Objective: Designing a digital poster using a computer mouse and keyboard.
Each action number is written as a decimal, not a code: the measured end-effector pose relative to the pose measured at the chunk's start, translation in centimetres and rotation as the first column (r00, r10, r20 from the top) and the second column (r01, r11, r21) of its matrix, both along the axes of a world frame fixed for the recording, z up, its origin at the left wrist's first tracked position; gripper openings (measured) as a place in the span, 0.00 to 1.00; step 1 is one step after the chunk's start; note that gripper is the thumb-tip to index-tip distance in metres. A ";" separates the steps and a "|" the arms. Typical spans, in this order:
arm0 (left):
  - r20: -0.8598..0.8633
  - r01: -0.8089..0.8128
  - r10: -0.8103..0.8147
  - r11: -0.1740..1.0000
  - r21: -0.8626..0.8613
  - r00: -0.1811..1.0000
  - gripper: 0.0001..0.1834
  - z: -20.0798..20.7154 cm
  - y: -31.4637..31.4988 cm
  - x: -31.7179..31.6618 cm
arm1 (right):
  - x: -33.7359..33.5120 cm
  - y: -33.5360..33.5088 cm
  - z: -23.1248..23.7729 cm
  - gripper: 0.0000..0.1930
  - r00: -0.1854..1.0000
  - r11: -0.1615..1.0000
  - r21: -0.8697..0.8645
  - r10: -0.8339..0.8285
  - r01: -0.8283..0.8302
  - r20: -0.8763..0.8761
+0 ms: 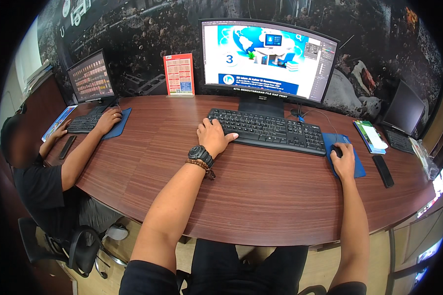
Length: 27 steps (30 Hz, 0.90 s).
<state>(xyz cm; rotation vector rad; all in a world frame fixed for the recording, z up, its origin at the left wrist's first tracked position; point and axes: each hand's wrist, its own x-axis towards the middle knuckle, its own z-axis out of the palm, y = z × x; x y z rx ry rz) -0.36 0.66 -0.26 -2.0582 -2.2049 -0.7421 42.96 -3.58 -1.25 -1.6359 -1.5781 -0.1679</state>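
Note:
My left hand (pixel 215 136) rests at the left end of a black keyboard (pixel 268 130), fingers on its corner keys and thumb stretched out along the front edge. A dark watch (pixel 200 155) and a beaded bracelet (pixel 202 164) circle that wrist. On a blue mouse pad (pixel 358 164) to the right, my right hand (pixel 345 162) is wrapped over a black computer mouse (pixel 336 150). Behind the keyboard stands a wide curved monitor (pixel 268 61), lit with a blue and white graphic design and editing panels at its right side.
A co-worker (pixel 49 167) sits at the left with a keyboard (pixel 85 123) and monitor (pixel 91 77). A red and white upright card (pixel 179 74) stands at the back. Rightward lie a booklet (pixel 370 136), a black phone (pixel 383 171) and a dark monitor (pixel 403 109) on the brown table (pixel 261 196).

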 end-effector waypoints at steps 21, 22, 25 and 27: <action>-0.007 0.017 -0.017 1.000 -0.014 1.000 0.46 0.3 -0.2 0.1 | -0.1 -0.2 0.1 0.16 1.000 1.000 -0.008 -0.018 0.018 -0.006; -0.011 0.014 -0.014 1.000 -0.013 1.000 0.46 0.4 -0.3 0.0 | -0.1 -0.2 0.1 0.16 1.000 1.000 -0.007 -0.024 0.023 -0.006; -0.007 0.018 -0.018 1.000 -0.011 1.000 0.46 0.5 -0.3 0.1 | 0.0 0.0 -0.1 0.16 1.000 1.000 0.002 -0.018 0.018 0.001; -0.009 0.011 -0.011 1.000 0.004 1.000 0.45 0.4 -0.3 -0.1 | -0.1 0.0 0.0 0.16 1.000 1.000 0.010 -0.004 0.004 0.011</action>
